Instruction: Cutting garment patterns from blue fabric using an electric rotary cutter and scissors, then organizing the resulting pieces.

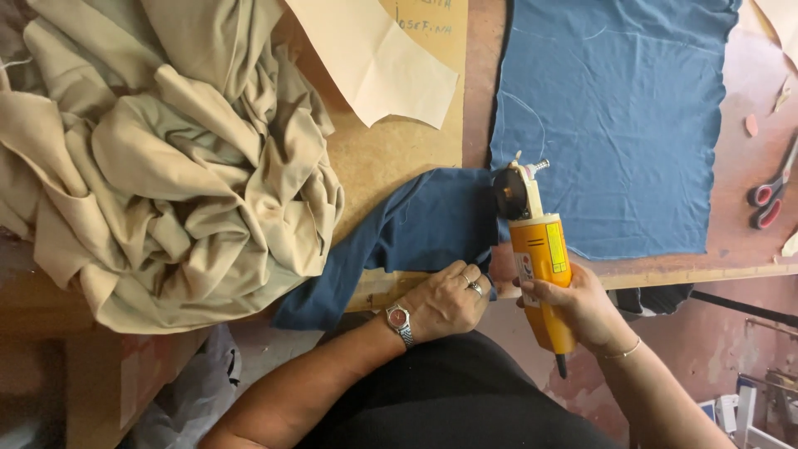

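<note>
My right hand (582,308) grips the yellow body of a handheld rotary fabric cutter (540,249). Its round black blade (509,193) sits at the left edge of a flat blue fabric sheet (615,116) spread on the wooden table (399,150). My left hand (449,299), wearing a ring and a wristwatch, pinches the near edge of a cut-off blue fabric strip (407,233). That strip lies to the left of the blade and droops over the table's front edge.
A large crumpled heap of beige cloth (166,158) fills the table's left side. A cream paper pattern piece (374,58) rests on brown cardboard at the back. Red-handled scissors (773,195) lie at the right edge. The floor and a plastic bag (191,391) show below.
</note>
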